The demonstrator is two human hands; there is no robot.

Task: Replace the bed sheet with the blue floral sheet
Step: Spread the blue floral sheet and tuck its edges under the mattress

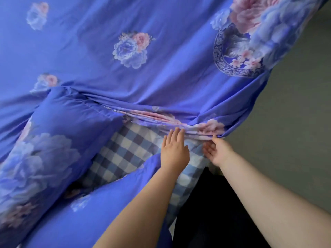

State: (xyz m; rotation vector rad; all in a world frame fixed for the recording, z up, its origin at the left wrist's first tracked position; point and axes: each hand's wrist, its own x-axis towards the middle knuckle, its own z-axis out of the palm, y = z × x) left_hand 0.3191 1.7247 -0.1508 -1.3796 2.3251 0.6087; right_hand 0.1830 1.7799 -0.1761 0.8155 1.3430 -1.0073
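Observation:
The blue floral sheet point(125, 72) covers most of the bed, with its near edge bunched into folds. Under that edge shows a blue and white checked sheet point(125, 151). My left hand point(174, 151) lies flat on the checked cloth, its straight fingers touching the bunched floral edge. My right hand point(215, 151) is at the bed's corner, palm turned up, thumb against the floral edge and fingers loosely bent beneath it. Whether the fingers pinch the cloth is hard to tell.
A pillow or rolled quilt in the same blue floral cloth point(53, 140) lies at the left. Another blue fold point(111, 203) crosses the near side. Grey floor point(295, 122) runs along the right of the bed. My dark clothing point(206, 212) is below.

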